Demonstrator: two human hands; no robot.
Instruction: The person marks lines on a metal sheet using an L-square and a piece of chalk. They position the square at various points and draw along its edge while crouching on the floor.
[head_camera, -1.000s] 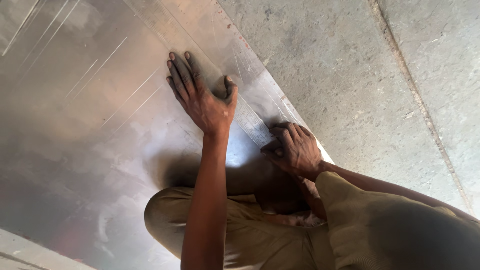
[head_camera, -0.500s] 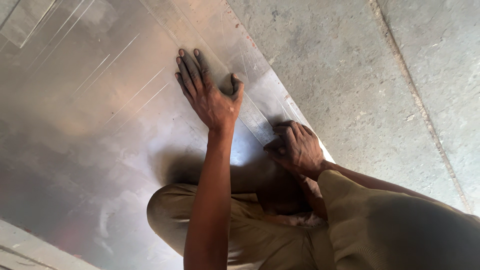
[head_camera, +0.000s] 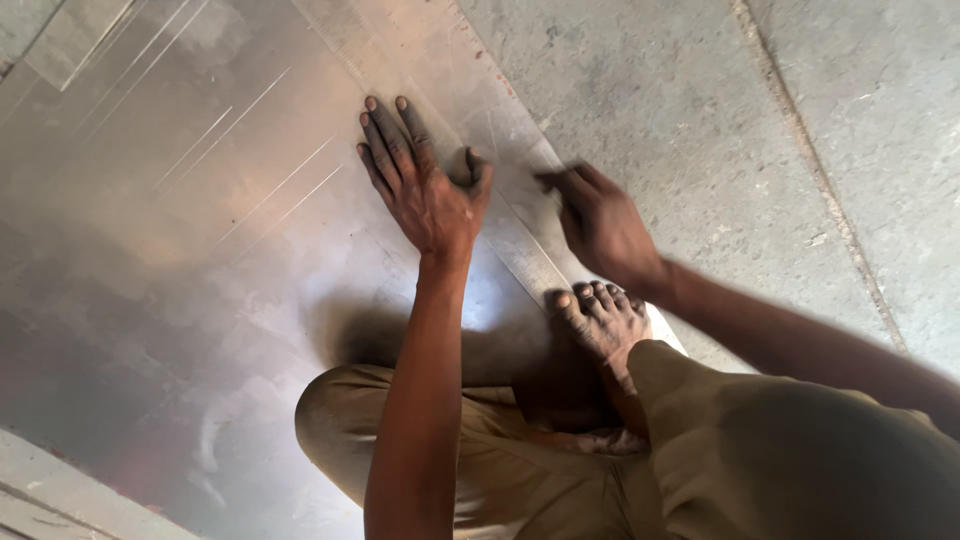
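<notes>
Since the earlier frame the right hand (head_camera: 603, 228) has been lifting off the bare foot (head_camera: 605, 322) it was resting on and is now swinging, blurred, toward the edge of the metal sheet (head_camera: 180, 230); whether its fingers are closing on anything I cannot tell, though a dark tip seems to be poking out near the thumb. Meanwhile the left hand (head_camera: 425, 185) is staying where it was, lying flat and unclenched, fingers spread, pressing down on a long straight strip (head_camera: 520, 245) that is running diagonally along the sheet's right margin, gripping nothing. That sheet is lying on the concrete floor (head_camera: 720, 130), with scratched parallel lines (head_camera: 250, 150) showing across its upper left, and the person is squatting on it, the foot planted on the strip's lower end. As for risk, I am judging that the strip could be slipping sideways if the pressing palm eases while the other hand is arriving in a hurry, throwing any line off true; the sheet's thin edge is also sitting just beside the moving fingers and the toes, so a careless sweep could be cutting skin.
</notes>
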